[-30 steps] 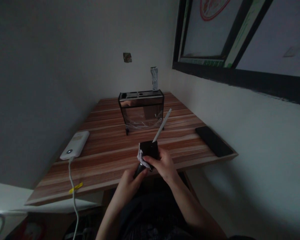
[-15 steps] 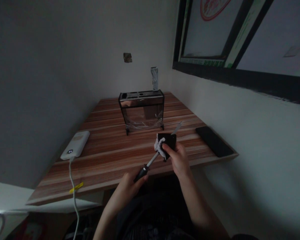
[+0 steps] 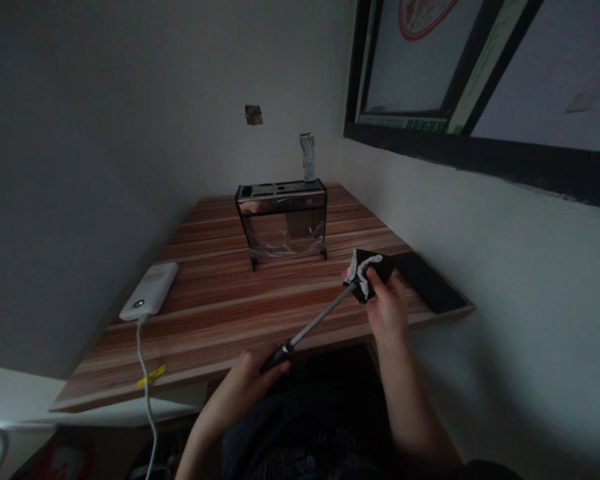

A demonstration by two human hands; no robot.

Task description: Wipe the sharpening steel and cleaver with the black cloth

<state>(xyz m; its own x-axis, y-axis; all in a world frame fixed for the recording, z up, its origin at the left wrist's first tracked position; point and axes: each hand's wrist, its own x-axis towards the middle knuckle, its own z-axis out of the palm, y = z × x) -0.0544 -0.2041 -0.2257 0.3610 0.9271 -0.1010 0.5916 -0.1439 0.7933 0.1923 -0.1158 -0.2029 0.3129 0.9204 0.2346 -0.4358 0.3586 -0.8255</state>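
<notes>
My left hand (image 3: 250, 377) is closed around the black handle of a sharpening steel (image 3: 323, 319), whose thin grey rod points up and to the right over the table's front edge. At the rod's far end, my right hand (image 3: 387, 303) pinches a folded black cloth (image 3: 370, 273) with white edging. The cloth covers the rod's tip, so that end is hidden. Both hands are just above the front part of the wooden table (image 3: 220, 293).
A dark-framed, see-through knife holder (image 3: 283, 207) stands mid-table, with a silvery upright piece (image 3: 307, 157) at its top right. A white power bank (image 3: 150, 291) with a cable (image 3: 147, 393) lies on the left. A black phone-like slab (image 3: 433, 283) rests by the right wall.
My right hand has slid the cloth up and to the right along the rod, toward its tip. More bare rod now shows between handle and cloth. My left hand has moved slightly left.
</notes>
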